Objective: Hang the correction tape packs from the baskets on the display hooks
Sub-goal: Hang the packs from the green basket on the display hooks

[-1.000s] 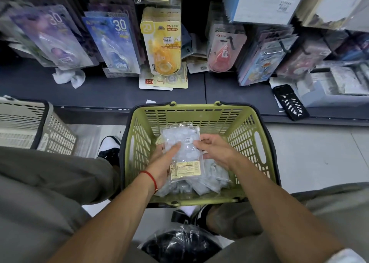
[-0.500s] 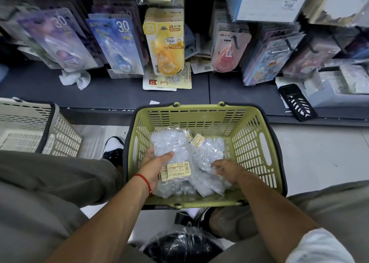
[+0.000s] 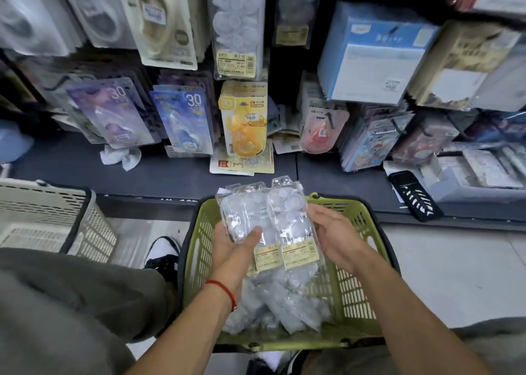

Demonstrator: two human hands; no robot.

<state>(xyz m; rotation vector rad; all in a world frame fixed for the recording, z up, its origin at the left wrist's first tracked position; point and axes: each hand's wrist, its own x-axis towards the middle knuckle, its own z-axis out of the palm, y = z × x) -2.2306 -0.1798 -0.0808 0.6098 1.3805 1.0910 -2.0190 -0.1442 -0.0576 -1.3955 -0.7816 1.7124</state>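
Note:
Two clear correction tape packs [image 3: 270, 226] with yellow labels are lifted above the green basket [image 3: 358, 283]. My left hand [image 3: 233, 243] grips them from below, thumb across the front of the left pack. My right hand [image 3: 333, 238] holds the right pack's edge with curled fingers. More clear packs [image 3: 273, 303] lie heaped in the basket's bottom. On the display above, an identical clear pack [image 3: 236, 30] hangs on a hook over the yellow tape card [image 3: 244, 121].
A beige basket [image 3: 57, 218] stands at the left on the floor. The dark shelf ledge [image 3: 170, 175] holds a crumpled white cloth [image 3: 121, 157] and loose cards. A black phone [image 3: 415, 198] lies on the ledge at right. Blue and purple tape cards hang left of the yellow one.
Both hands have risen out of the basket with two packs; the right hand left the heap and now holds the second pack beside the first. The view tilted up to the display.

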